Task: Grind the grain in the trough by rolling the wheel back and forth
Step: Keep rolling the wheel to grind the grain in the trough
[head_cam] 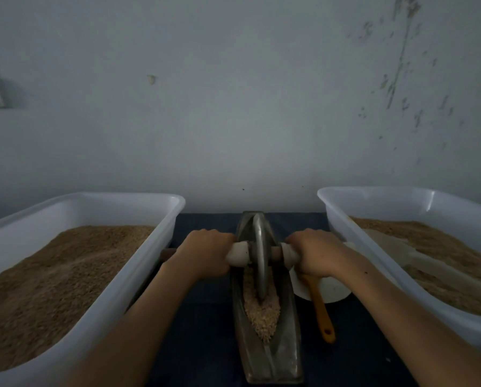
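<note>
Running away from the viewer down the middle of the dark blue tabletop (205,331), the long metal trough (285,356) has its near end close to the bottom of the view. Pale grain (261,311) lies in its groove, heaped on the near side of the wheel (259,255). That metal disc stands upright on edge in the groove, past the trough's midpoint, with bare channel visible between it and the far tip. An axle runs through the wheel crosswise, wrapped in whitish padding on both sides.

Both forearms reach in from the bottom corners. The left hand (205,254) has its fingers curled round the left handle, and the right hand (314,252) grips the right handle in the same way, knuckles up.

On each side a narrow strip of tabletop separates the trough from a large white tub. The left tub (150,247) is nearly full of brown grain and its rim comes close to the left wrist. The right tub (345,241) holds a thinner, uneven layer. Between trough and right tub sit a white bowl (334,291) and an orange-handled utensil (321,308), just under the right wrist.

Beyond the trough's far tip a pale wall (233,107) rises, scuffed and flaking at the upper right.
</note>
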